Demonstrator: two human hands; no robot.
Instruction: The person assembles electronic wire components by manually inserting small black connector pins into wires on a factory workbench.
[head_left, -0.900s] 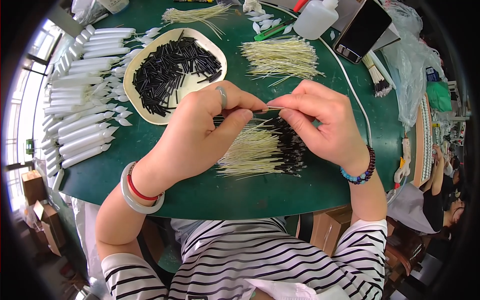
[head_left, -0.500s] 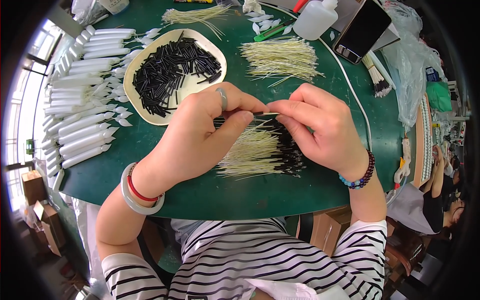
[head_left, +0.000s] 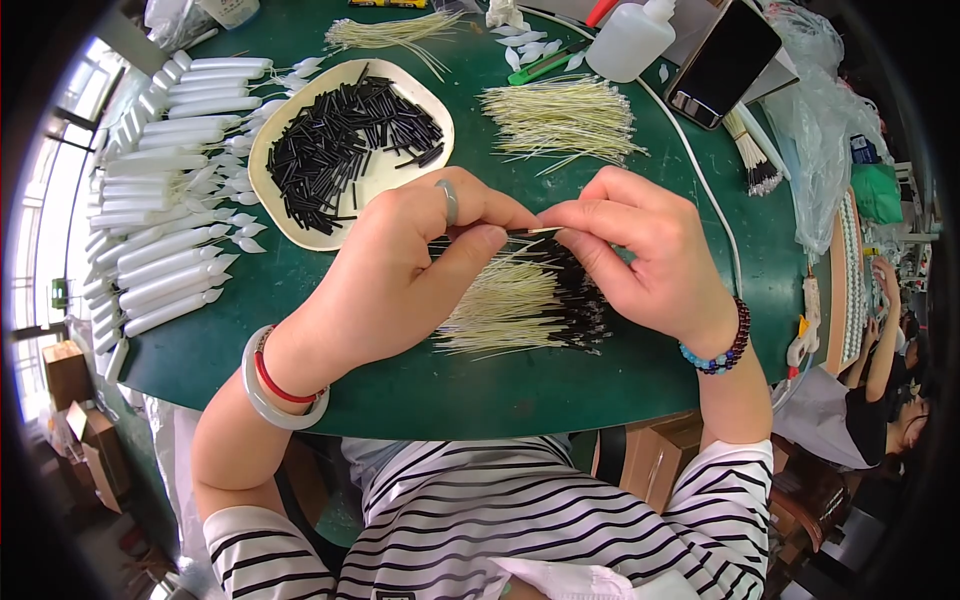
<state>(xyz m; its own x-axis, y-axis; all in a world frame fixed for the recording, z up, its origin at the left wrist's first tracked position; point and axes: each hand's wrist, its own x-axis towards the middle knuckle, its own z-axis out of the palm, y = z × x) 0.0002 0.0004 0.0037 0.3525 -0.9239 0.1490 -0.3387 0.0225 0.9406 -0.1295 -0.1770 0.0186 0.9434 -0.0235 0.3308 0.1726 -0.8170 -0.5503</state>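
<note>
My left hand (head_left: 395, 265) is closed in a pinch on a short black tube (head_left: 518, 233), with thumb and forefinger almost meeting the right fingertips. A thin pale wire (head_left: 543, 230) shows between the two hands. My right hand (head_left: 645, 250) pinches this wire between thumb and forefinger; its far end is hidden by the fingers. Right below both hands, a bundle of pale yellow wires (head_left: 500, 315) lies on the green table, with black tubes (head_left: 578, 290) on its right-hand ends. Left of my hands, a cream dish (head_left: 375, 178) holds many loose black tubes (head_left: 320, 150).
White candle-shaped lights (head_left: 165, 255) lie in rows at the left. Another wire bundle (head_left: 560, 118) sits beyond my hands. Further back are a green cutter (head_left: 540, 66), a white bottle (head_left: 630, 42), a phone (head_left: 725, 62) and a white cable (head_left: 695, 160). Another person (head_left: 875, 370) is at far right.
My hands stay almost in place, the right fingertips shifting very slightly along the wire. At far right, the other person's arm has moved up.
</note>
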